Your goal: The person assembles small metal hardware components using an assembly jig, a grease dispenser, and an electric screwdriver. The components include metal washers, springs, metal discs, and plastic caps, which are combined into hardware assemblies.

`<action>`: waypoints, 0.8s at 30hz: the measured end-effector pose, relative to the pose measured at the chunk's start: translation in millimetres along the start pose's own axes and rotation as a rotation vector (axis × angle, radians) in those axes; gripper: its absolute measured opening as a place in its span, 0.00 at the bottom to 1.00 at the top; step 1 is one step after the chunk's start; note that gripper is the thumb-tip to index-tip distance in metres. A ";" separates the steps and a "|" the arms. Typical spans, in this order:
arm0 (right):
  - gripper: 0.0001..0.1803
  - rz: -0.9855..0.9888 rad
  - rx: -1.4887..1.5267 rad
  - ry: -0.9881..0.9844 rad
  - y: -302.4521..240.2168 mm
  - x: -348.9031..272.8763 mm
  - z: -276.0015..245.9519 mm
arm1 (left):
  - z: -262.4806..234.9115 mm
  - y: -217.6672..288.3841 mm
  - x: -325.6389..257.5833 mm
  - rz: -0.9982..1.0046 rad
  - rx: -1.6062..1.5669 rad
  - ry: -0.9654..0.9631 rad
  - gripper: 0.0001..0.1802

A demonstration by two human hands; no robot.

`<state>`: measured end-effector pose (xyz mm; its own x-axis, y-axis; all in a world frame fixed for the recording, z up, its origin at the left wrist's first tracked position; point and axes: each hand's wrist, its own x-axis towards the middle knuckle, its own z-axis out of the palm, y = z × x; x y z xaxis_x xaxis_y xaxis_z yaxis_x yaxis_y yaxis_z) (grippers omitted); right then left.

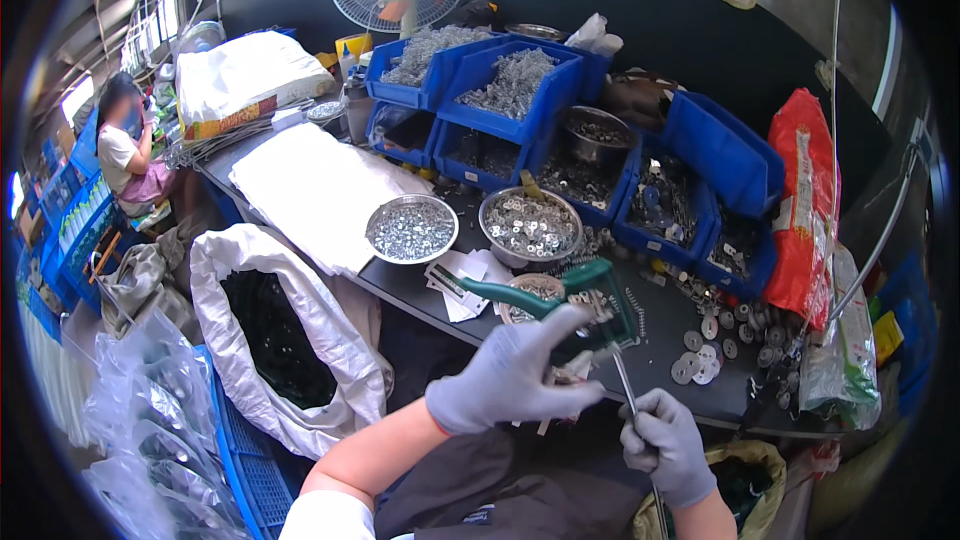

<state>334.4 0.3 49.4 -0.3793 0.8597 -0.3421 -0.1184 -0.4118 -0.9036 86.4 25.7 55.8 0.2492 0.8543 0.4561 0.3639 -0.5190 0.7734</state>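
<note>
My left hand [510, 370], in a grey glove, is turned palm inward with thumb and fingers spread. Its thumb overlaps the lower edge of a green tool part [600, 290] with a long handle reaching left and a blocky head on the right. Lower right, my gloved right hand [668, 445] is closed around a thin metal rod [625, 380]. The rod slants upward, its top end meeting the green part's underside; whether they are joined I cannot tell. Behind the part stand a steel bowl of washers [530, 225] and a smaller bowl of small metal pieces [412, 230].
Blue bins [515, 85] of springs and metal parts line the table's back. Loose washers [700, 360] lie at the right, near a red bag [803, 210]. An open white sack [290, 330] stands left of the table. A person [135, 145] sits far left.
</note>
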 end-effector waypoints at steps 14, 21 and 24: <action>0.09 -0.105 -1.393 0.234 164.5 75.8 -70.6 | -3.2 46.5 -82.2 0.315 0.428 -0.348 0.24; 0.19 -0.127 -1.013 -0.307 284.9 149.1 -47.7 | 81.0 -58.4 -103.2 0.048 0.392 -0.295 0.17; 0.19 -0.147 -0.901 -0.216 296.8 144.2 -51.1 | 95.0 -95.5 -93.6 -0.110 0.250 -0.341 0.12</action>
<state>291.4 17.4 -281.2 -0.5896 0.7727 -0.2350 0.5427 0.1635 -0.8239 113.6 -7.3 -102.5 0.4638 0.8690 0.1724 0.6008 -0.4515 0.6596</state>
